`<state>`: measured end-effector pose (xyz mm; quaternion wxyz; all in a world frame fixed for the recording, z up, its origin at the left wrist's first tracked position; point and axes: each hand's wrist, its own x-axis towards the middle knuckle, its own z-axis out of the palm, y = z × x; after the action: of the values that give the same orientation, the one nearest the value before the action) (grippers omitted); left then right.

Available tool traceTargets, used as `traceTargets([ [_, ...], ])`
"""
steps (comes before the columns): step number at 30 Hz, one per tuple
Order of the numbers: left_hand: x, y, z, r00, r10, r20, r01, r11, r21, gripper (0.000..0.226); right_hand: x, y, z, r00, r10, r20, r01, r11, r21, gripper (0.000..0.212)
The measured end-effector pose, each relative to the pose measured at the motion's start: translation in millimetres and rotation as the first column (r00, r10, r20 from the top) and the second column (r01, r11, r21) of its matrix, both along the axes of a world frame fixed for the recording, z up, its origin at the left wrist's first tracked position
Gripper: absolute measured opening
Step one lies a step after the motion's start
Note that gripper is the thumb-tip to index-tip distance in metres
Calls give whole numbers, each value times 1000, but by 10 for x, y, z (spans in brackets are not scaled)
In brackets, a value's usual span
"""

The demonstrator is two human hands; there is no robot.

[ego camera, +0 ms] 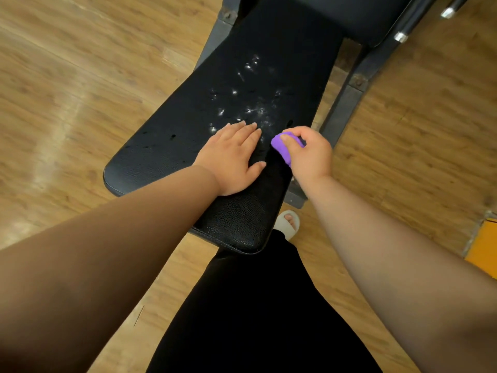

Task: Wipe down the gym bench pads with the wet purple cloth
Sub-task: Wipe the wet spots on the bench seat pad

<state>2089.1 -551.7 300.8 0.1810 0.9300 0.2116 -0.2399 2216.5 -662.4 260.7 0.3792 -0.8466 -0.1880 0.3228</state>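
1. Nearest the camera, a black-trousered leg (258,305) and a foot in a pale slipper (289,224) stand against the near end of the seat pad (161,157), on a wooden floor (80,76).
2. On the pad's near half, the left grip (231,157) lies flat, palm down. Its fingers are straight and close together, pointing away from the person, and it holds nothing.
3. Just beside it, at the pad's right edge, the right grip (309,154) curls thumb and fingers round the purple cloth (281,146). The cloth is bunched into a small tight wad that shows on the side facing the left grip. Whether it already presses on the pad or sits just over it cannot be told.
4. Just past the left fingertips, a scatter of white marks (250,103) runs up the middle of the pad. From the cloth they lie ahead and to the left.
5. The pad's long axis runs away from the person, towards the upper right. The next stroke should therefore be a forward push along that line, and the right grip, which has the cloth, is placed to make it.
6. Black grained covering with small dark nicks, dull near the hands.
7. Farther off, a second pad (349,17) sits on the dark metal frame (347,103), not yet reached.
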Motion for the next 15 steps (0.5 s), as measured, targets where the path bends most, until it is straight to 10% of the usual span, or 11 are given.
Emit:
traceTargets([
  [15, 34, 4, -99, 1000, -1, -26, 1, 1000, 9, 69, -70, -48, -56, 995, -96, 20, 96, 995, 0, 13],
])
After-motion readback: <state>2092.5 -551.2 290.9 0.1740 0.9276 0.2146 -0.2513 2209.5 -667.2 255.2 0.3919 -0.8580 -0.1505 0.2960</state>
